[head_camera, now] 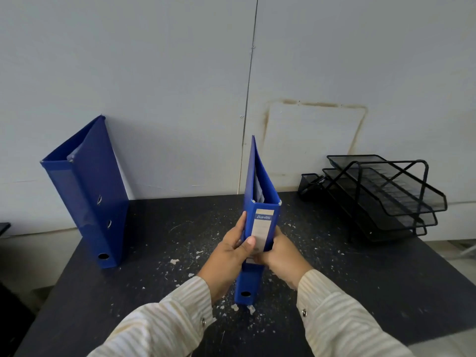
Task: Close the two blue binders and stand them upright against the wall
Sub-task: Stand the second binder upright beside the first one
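One blue binder (90,199) stands closed and upright at the back left of the dark table (154,318), leaning against the pale wall (180,86). A second blue binder (261,202) stands on end in the middle of the table, spine with a white label facing me, well short of the wall. My left hand (229,251) grips its left side, thumb across the spine. My right hand (279,256) grips its right side at the same height.
A black mesh stacked letter tray (381,197) sits at the back right against the wall, with a small black mesh holder (310,182) beside it. White flecks are scattered over the tabletop. The table's left edge drops off near the leaning binder.
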A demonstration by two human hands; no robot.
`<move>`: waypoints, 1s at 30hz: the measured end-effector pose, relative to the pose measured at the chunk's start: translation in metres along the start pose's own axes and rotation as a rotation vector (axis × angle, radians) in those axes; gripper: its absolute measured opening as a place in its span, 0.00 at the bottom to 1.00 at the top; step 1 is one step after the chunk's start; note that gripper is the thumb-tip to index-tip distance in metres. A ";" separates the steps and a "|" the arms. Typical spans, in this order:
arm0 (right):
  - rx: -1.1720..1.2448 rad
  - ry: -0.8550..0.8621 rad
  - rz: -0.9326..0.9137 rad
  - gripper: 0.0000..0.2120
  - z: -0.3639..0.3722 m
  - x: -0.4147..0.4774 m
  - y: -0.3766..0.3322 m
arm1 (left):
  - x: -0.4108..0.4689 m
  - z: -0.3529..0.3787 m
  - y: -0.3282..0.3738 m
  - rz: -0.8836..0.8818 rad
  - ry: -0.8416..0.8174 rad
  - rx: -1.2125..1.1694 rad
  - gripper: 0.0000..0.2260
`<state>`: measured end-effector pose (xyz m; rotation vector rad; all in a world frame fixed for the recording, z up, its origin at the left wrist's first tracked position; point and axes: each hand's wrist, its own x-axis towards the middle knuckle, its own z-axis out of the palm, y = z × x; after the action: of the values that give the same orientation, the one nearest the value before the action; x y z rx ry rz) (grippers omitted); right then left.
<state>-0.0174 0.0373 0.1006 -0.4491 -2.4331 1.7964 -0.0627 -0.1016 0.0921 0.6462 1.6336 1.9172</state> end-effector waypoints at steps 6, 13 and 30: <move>-0.010 0.003 0.005 0.32 0.000 -0.001 0.001 | 0.003 -0.003 -0.003 -0.005 0.021 0.113 0.26; -0.043 -0.053 0.032 0.31 0.001 0.002 0.018 | 0.011 -0.022 -0.012 -0.134 -0.088 0.165 0.36; -0.015 -0.143 -0.040 0.41 0.006 0.035 0.030 | 0.029 -0.024 -0.038 -0.140 0.032 0.008 0.27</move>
<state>-0.0468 0.0494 0.0662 -0.2803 -2.5304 1.8551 -0.0965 -0.0953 0.0515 0.4924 1.6621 1.8297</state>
